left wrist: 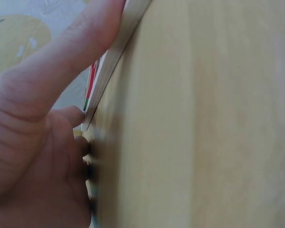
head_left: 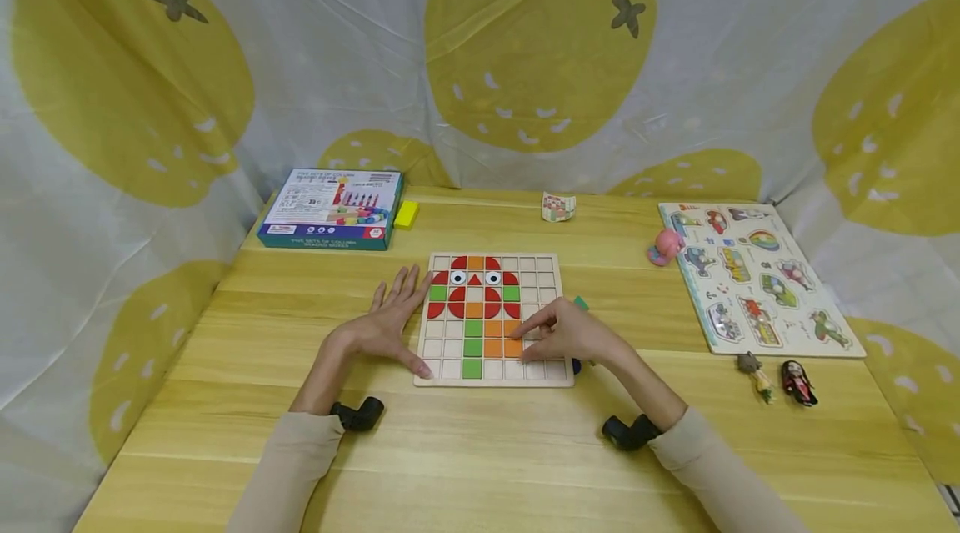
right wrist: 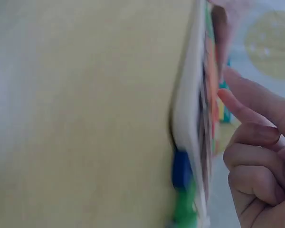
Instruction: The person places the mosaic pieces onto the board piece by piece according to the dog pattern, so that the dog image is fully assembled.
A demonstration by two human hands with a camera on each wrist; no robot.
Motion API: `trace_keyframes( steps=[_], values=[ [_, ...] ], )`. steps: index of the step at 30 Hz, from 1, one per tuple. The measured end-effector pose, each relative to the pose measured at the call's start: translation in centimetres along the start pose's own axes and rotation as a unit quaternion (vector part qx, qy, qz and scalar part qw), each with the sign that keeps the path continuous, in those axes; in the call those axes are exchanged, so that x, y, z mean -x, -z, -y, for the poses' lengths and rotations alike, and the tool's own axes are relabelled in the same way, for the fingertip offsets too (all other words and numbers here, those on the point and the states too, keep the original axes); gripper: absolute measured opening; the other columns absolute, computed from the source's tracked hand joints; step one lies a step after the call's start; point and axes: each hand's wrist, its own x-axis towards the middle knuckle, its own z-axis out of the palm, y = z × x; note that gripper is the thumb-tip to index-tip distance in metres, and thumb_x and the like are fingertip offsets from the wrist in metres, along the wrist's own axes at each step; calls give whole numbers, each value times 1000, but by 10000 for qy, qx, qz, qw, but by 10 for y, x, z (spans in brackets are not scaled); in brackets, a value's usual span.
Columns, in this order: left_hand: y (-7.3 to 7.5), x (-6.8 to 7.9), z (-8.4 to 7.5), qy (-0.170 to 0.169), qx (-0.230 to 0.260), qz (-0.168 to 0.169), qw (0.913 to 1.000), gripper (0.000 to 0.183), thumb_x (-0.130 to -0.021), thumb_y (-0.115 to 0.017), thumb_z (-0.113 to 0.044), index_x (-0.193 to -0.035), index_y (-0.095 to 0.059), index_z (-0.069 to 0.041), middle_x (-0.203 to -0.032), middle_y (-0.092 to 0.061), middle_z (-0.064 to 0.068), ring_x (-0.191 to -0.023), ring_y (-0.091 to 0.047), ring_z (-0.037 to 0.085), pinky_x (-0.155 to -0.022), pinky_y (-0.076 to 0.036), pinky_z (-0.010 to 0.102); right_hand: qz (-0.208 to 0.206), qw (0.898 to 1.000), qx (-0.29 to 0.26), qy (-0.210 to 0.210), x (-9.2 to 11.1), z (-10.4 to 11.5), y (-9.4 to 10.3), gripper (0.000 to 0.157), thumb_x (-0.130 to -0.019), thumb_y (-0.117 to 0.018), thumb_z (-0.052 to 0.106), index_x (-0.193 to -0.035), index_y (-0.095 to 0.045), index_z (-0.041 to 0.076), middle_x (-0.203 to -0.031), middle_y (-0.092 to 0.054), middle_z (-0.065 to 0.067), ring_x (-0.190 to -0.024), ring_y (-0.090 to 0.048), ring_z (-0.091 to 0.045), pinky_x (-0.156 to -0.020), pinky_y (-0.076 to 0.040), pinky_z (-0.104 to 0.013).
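Observation:
A wooden grid board [head_left: 542,273] lies on the table, bearing a pattern of red, green and orange pieces with two eye pieces. My left hand [head_left: 386,324] is spread at the board's left side, its thumb on the lower left corner; the left wrist view shows the thumb [left wrist: 80,47] against the board's edge. My right hand [head_left: 573,331] reaches over the right side. Its index finger and thumb are at the edges of an orange square tile [head_left: 513,348] in the grid. In the right wrist view, its other fingers [right wrist: 256,159] are curled.
Blue [right wrist: 181,168] and green pieces [right wrist: 185,204] lie beside the board's right edge. A boxed set [head_left: 330,212] and a yellow block [head_left: 407,214] stand back left. A small pattern card [head_left: 558,207] lies behind. Rightward are a pink toy [head_left: 665,247], a picture puzzle [head_left: 738,291] and two figurines [head_left: 798,384].

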Motion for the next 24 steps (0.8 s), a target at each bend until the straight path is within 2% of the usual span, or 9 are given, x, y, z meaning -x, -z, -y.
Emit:
trace_keyframes(
  steps=[2, 7, 10, 17, 21, 24],
  values=[
    [-1, 0, -1, 35, -7, 21, 10000, 145, -55, -86, -60, -156, 7, -12, -160, 19, 19, -148, 20, 40, -116, 11, 65, -118, 9999, 40, -65, 6, -7, 15, 25, -78, -80, 19, -103, -77, 15, -53, -38, 5, -50, -31, -10, -46, -25, -18],
    [-1, 0, -1, 67, -18, 41, 10000, 145, -56, -85, -61, -155, 8, -12, -160, 20, 19, -148, 20, 40, -116, 11, 65, -935, 9951, 61, -313, 21, -29, 52, 29, -81, -77, 16, -110, -73, 10, -57, -36, 2, -49, -30, -9, -47, -26, -21],
    [0, 0, 0, 46, -32, 7, 10000, 145, -56, -86, -60, -155, 7, -12, -160, 20, 20, -148, 19, 41, -116, 11, 65, -1062, 9934, 33, -429, 22, -41, 65, 30, -81, -77, 14, -111, -73, 9, -58, -37, 2, -51, -30, -9, -48, -26, -21],
    [0, -1, 1, 26, -88, -6, 10000, 144, -56, -85, -61, -155, 8, -12, -160, 20, 20, -148, 19, 41, -116, 10, 65, -669, 9968, 220, -383, 7, -54, 72, 29, -78, -80, 13, -106, -75, 7, -60, -41, 2, -54, -33, -8, -50, -27, -20],
    [-1, -2, 0, 53, -101, 27, 9999, 145, -56, -85, -61, -155, 8, -12, -160, 20, 19, -148, 19, 41, -116, 10, 65, -1005, 9921, 385, -650, 6, -57, 73, 29, -71, -86, 21, -94, -75, 6, -62, -50, 2, -56, -39, -9, -52, -33, -20],
    [0, -2, 0, 57, -91, 17, 9999, 145, -55, -85, -61, -155, 8, -12, -160, 19, 19, -148, 19, 41, -116, 11, 65, -1257, 9880, 482, -763, 8, -60, 74, 34, -67, -88, 26, -93, -74, 7, -61, -47, 2, -57, -38, -10, -52, -34, -21]
  ],
)
